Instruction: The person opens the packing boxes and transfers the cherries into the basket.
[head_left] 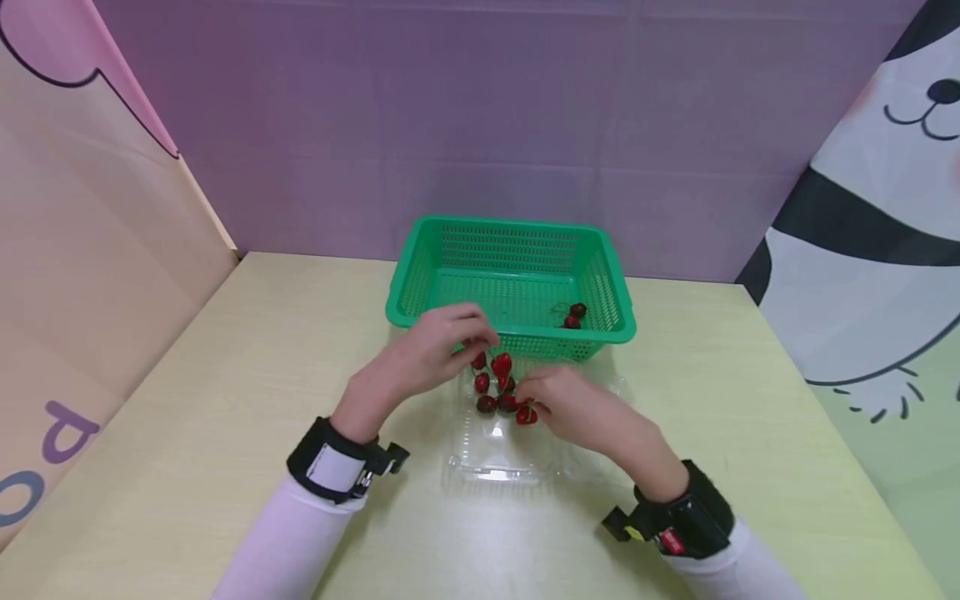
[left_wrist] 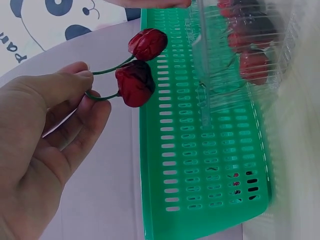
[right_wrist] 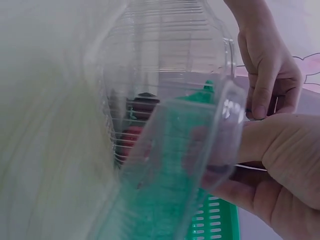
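Observation:
My left hand [head_left: 442,346] pinches the green stems of a pair of dark red cherries [left_wrist: 136,82] between thumb and fingers. The pair hangs over the clear plastic box [head_left: 495,458], near the basket's front edge. My right hand [head_left: 581,408] reaches into the box from the right, its curled fingertips at the stem of a red cherry [head_left: 527,414]; in the right wrist view clear plastic blurs these fingers. Several more cherries [head_left: 487,404] lie in the back part of the box, between the hands.
A green basket [head_left: 405,287] stands directly behind the box, against the purple backdrop [head_left: 487,108]. A few cherries [head_left: 572,322] lie in its front right corner. The clear lid [head_left: 600,467] lies opened to the box's right on the pale wooden table [head_left: 300,333].

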